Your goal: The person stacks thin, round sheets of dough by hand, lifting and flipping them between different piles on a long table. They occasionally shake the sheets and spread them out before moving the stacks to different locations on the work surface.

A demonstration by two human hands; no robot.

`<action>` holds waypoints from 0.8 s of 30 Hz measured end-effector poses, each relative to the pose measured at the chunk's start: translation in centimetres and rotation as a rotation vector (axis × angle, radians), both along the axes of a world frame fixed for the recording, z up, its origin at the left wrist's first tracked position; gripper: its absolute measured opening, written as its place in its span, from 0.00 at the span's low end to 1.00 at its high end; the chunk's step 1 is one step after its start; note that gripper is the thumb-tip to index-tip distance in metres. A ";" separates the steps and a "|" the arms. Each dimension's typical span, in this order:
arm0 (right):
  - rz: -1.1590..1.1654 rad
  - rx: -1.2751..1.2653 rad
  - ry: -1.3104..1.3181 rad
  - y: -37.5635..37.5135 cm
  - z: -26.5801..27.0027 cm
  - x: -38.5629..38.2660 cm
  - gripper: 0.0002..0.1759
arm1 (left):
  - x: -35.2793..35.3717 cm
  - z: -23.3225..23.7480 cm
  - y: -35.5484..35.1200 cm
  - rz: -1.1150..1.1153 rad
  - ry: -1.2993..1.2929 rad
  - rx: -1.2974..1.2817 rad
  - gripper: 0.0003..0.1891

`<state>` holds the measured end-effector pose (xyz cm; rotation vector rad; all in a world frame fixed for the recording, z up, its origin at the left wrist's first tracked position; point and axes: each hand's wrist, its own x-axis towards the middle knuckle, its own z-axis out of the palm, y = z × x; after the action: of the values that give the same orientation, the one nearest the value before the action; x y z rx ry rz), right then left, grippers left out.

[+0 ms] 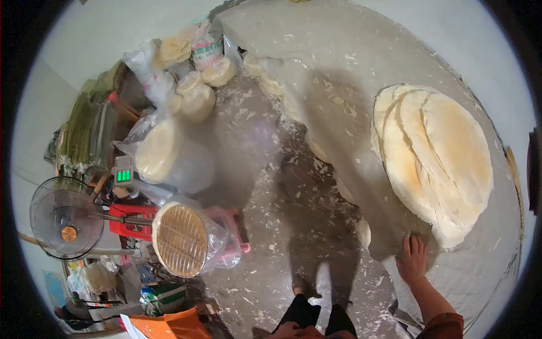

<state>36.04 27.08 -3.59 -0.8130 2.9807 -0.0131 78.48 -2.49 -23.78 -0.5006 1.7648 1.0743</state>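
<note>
My right hand (412,259) reaches in from the lower right, palm down, its fingers stretched out on the pale flour-dusted cloth (339,42). Just beyond the fingertips lies a stack of large, thin, round flatbreads (432,158), overlapping in a fan and browned in patches. Its lower tip comes close to the hand without being gripped. What shows of my left hand (286,330) is a small part at the bottom edge, near my waist; its fingers are mostly hidden.
Flakes litter the dark floor (237,130). Along the left stand a fan (66,217), a scale with a green display (123,171), a red stool (130,220) and a round slatted rack (180,240). Bagged round flatbreads (156,151) and stacked rounds (197,101) sit farther back.
</note>
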 end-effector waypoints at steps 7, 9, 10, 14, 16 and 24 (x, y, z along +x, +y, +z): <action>0.029 0.008 0.075 0.2 -0.9 0.0 0.49 | -2.4 -3.7 -1.0 -0.081 -0.237 -0.129 0.46; 0.052 0.018 0.094 0.6 -1.2 0.4 0.49 | -3.5 0.8 -0.6 -0.010 -0.477 -0.200 0.55; 0.059 0.004 0.111 0.3 -1.3 0.1 0.49 | -2.9 0.1 -0.1 0.009 -0.472 -0.175 0.55; 0.035 0.104 0.068 0.2 -1.3 0.9 0.49 | 0.5 -1.1 1.4 0.113 -0.448 -0.255 0.55; -0.026 0.060 0.088 -0.6 -1.4 0.7 0.49 | -1.5 2.7 -1.2 0.071 -0.366 -0.123 0.53; 0.029 0.079 0.138 -1.5 -1.1 1.2 0.51 | 1.3 3.8 0.2 0.177 -0.250 -0.191 0.51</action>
<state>37.29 25.58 -4.68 -0.8819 3.0734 0.1680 79.81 -2.26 -19.96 -0.8850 1.6303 0.9217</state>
